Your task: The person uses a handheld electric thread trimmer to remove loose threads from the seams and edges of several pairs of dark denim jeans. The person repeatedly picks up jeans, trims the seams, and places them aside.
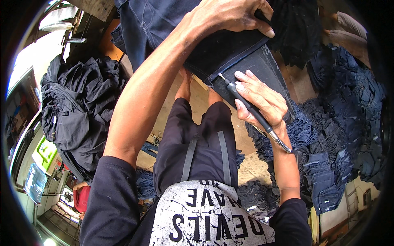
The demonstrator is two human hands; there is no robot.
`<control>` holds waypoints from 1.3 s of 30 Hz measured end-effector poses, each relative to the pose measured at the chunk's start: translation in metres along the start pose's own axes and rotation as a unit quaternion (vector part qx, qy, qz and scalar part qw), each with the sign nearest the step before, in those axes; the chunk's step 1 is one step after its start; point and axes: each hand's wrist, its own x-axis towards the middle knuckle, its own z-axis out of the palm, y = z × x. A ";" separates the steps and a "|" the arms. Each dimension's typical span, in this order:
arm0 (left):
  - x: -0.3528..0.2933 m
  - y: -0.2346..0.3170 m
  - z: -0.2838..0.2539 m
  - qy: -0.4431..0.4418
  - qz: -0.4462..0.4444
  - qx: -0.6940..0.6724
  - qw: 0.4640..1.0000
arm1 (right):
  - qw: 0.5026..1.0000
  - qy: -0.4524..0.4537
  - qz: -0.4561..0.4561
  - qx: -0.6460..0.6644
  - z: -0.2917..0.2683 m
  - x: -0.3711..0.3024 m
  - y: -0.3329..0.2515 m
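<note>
My right hand (262, 98) is wrapped round a black pen-shaped rotary grinder (245, 102) with a coiled metal spring at its rear end. Its thin metal tip meets the hem edge of a dark denim trouser leg (230, 51), close to the hem's near corner. At the far end of that hem, my left hand (234, 15) is closed on the cloth, thumb pressed at the edge. Beneath the hem lies a dark grey flat surface (258, 67) with a worn edge; I cannot tell whether it is cloth or a covered board.
A large heap of black garments (82, 110) rises on the left. Stacks of dark blue denim (328, 139) fill the right side. Another person's arm (349, 41) shows at the upper right, and a person in a red shirt (82, 198) is at the lower left.
</note>
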 end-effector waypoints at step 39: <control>-0.224 0.033 0.165 0.412 -0.232 -0.474 0.742 | 0.996 0.070 0.047 -0.039 0.011 -0.034 -0.036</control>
